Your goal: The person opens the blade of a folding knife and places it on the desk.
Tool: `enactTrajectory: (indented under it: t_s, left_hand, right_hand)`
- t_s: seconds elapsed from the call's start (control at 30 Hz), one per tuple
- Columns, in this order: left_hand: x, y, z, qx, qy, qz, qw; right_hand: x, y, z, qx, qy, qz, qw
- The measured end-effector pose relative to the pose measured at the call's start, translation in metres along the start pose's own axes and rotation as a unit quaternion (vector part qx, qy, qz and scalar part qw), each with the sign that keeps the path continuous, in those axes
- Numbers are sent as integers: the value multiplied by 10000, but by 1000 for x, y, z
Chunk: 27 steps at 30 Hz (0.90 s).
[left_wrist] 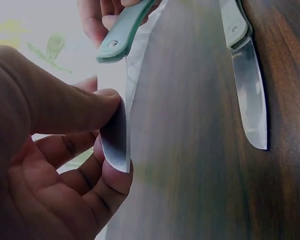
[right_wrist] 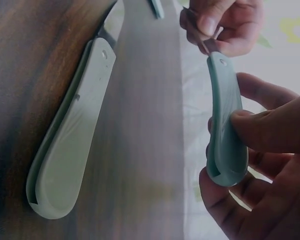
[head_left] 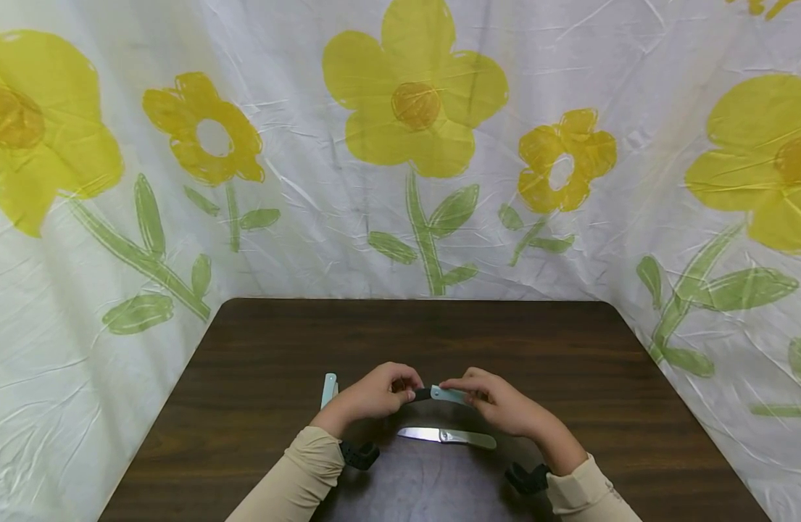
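Both hands hold one teal-handled folding knife (head_left: 447, 394) above the table, its blade swung out from the handle. My left hand (head_left: 386, 391) pinches the blade (left_wrist: 116, 130) between thumb and fingers, the tip showing past the thumb in the left wrist view. My right hand (head_left: 504, 403) grips the teal handle (right_wrist: 227, 120), thumb on one side and fingers on the other. Nearer the body, a second folding knife (head_left: 449, 436) with a pale green handle (right_wrist: 72, 135) lies unfolded on the table, blade pointing left.
Left of the left forearm lies another light-blue folding knife (head_left: 329, 390), partly hidden by the arm. The dark wood-grain table (head_left: 276, 341) reaches back to a white curtain (head_left: 296, 239) with painted yellow flowers. Black straps (head_left: 359, 455) sit on both wrists.
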State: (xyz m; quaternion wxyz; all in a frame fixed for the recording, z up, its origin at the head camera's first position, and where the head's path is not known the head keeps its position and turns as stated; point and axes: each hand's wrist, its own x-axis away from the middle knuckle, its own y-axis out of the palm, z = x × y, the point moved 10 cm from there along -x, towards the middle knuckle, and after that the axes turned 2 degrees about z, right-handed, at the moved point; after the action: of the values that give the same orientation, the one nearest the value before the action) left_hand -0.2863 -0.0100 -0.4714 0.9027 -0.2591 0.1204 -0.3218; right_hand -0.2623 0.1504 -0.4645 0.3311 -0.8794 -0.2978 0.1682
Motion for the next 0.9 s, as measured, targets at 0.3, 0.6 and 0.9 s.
enactTrajectory:
  t_s: [0.3, 0.6, 0.9]
  left_hand:
    - [0, 3, 2, -261, 93, -85, 9996]
    - [-2, 8, 2, -636, 188, -101, 9977]
    - [-6, 16, -5, -644, 104, -212, 9976]
  right_hand:
    - [-2, 5, 0, 36, 137, -279, 9995]
    - [-1, 11, 4, -113, 237, -473, 9985]
    - [2, 12, 10, 16, 300, -421, 9987]
